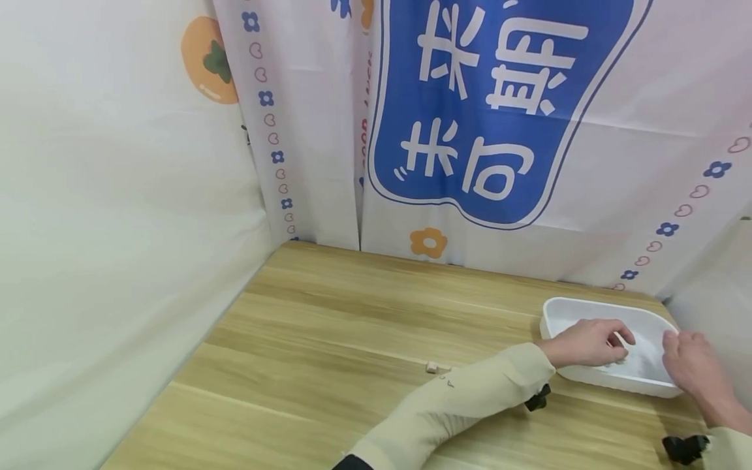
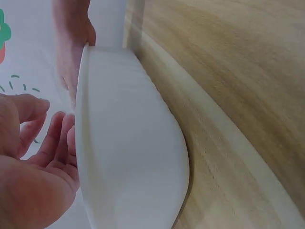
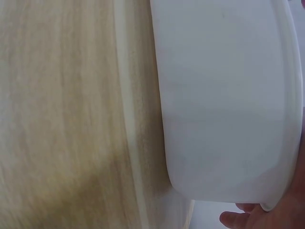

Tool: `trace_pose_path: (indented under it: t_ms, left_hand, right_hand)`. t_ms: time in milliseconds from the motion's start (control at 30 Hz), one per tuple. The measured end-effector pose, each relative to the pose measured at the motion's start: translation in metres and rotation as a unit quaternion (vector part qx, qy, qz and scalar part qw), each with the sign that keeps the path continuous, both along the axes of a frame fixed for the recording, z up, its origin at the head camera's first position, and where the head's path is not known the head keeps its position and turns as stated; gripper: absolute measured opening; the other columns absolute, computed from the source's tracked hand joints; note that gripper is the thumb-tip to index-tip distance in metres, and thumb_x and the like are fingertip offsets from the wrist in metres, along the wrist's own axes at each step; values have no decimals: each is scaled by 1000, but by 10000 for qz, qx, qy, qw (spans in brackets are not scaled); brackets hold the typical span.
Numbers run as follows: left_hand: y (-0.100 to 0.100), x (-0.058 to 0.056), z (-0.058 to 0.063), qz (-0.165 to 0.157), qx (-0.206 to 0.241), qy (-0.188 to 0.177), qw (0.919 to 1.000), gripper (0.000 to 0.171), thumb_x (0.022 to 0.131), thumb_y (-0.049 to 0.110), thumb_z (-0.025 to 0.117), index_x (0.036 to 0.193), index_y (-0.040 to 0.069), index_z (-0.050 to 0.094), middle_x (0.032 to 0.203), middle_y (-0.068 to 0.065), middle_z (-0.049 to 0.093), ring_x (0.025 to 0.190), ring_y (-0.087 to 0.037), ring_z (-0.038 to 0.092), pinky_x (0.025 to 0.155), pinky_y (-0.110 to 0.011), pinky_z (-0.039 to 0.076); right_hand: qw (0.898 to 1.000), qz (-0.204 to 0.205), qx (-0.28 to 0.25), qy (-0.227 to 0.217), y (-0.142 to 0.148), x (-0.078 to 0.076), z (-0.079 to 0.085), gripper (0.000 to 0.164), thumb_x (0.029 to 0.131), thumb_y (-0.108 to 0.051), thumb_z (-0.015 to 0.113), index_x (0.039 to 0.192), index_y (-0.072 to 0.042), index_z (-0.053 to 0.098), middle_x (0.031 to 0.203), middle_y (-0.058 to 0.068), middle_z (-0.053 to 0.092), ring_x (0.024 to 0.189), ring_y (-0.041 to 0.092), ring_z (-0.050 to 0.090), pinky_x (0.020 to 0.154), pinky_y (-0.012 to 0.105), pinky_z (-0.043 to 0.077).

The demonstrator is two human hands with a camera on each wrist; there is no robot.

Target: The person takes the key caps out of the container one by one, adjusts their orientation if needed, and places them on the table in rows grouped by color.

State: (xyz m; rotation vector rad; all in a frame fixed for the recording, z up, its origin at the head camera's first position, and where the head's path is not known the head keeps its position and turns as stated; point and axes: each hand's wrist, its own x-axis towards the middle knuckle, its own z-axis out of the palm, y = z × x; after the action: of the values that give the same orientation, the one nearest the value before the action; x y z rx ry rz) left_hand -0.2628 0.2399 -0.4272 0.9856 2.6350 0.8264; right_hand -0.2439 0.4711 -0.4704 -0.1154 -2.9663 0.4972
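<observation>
A white plastic basin (image 1: 640,376) with a raised rim sits on the wooden table at the right. Over its near side reaches my left hand (image 1: 590,343), fingers loosely bent above the inside. In the left wrist view the thumb and fingers of the left hand (image 2: 35,167) stand apart, and nothing shows between them. At the basin's right end my right hand (image 1: 696,365) grips the rim. The right wrist view shows fingers (image 3: 233,219) of that hand outside the end wall; its thumb cannot be made out. Small details inside the basin are too faint to name.
A small pale block (image 1: 431,367) lies on the wooden table (image 1: 329,326) left of the left forearm, with another light bit beside it. A printed curtain (image 1: 634,163) hangs along the back, and a plain white sheet (image 1: 117,228) closes the left side.
</observation>
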Motion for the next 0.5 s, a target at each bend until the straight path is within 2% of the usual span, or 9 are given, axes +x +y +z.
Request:
trace_pose_path:
  t_ms: [200,333,500]
  left_hand:
    - [6,-4,-7,-23,14,-228,9997,28,94,26,61,121,36,61,98,24,68,74,14,53,66,-3,37]
    - [9,-7,-12,-12,-11,-106,9999,30,94,24,61,121,36,62,97,23,65,73,11,52,63,-5,38]
    - [16,-9,-17,105,-92,85,9999,31,92,24,64,120,37,64,96,23,65,76,12,51,66,-4,35]
  right_hand:
    - [10000,14,-90,-19,-1,-2,-2,68,105,-33,14,120,30,33,112,46,30,105,64,35,87,70,33]
    - [9998,98,-124,-113,-1,-3,-2,70,105,-35,13,123,30,31,114,46,29,105,63,34,88,71,32]
    - [9995,11,-139,-274,0,-3,1,74,105,-38,11,125,32,27,116,45,26,107,63,32,90,71,31]
